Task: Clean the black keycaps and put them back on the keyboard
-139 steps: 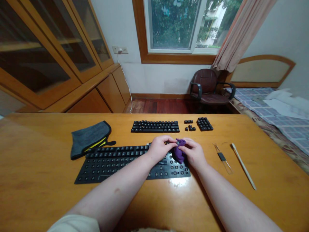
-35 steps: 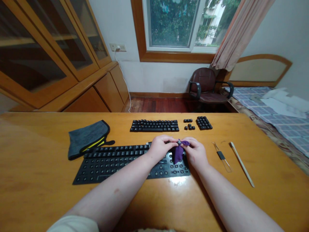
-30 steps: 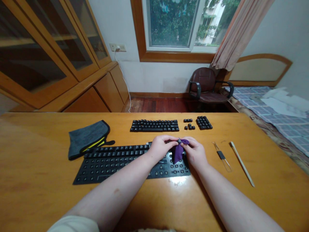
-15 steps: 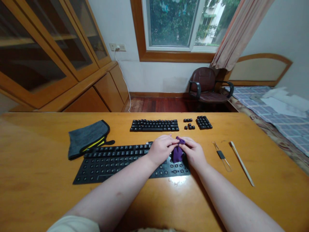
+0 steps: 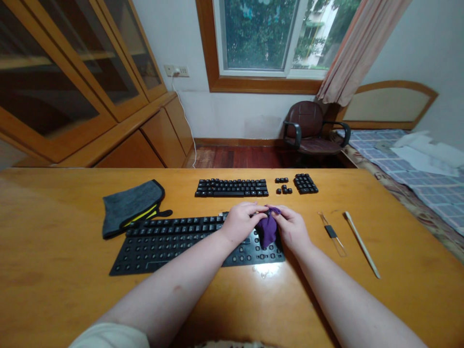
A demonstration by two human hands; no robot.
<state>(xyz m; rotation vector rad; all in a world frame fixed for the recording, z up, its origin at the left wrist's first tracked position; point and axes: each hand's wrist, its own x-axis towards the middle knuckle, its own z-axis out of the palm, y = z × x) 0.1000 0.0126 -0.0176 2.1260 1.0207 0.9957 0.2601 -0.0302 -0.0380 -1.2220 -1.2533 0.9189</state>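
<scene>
Over the right part of a black keyboard [image 5: 174, 244], my two hands meet at a purple cloth [image 5: 267, 233]. My right hand [image 5: 293, 227] is closed on the cloth's upper edge, and the rest of it hangs down over bare key switches. My left hand [image 5: 242, 222] pinches a small black piece, which looks like a keycap [image 5: 267, 211], against the cloth; fingers hide most of it. The keyboard's upper rows carry caps at the left and middle, while its lower rows show bare switches. My left hand and forearm cover part of it.
Loose black keycaps lie behind the keyboard: a large block [image 5: 232, 187], small groups [image 5: 283, 189] and a number-pad block [image 5: 306, 183]. A grey cloth with yellow lining [image 5: 132, 205] touches the keyboard's left end. At right lie a wire keycap puller [image 5: 330, 232] and a pale brush [image 5: 361, 245].
The purple cloth has shifted slightly, its lower end hanging a little lower. A dark piece now shows between my fingertips. Both hands have stayed almost in place.
</scene>
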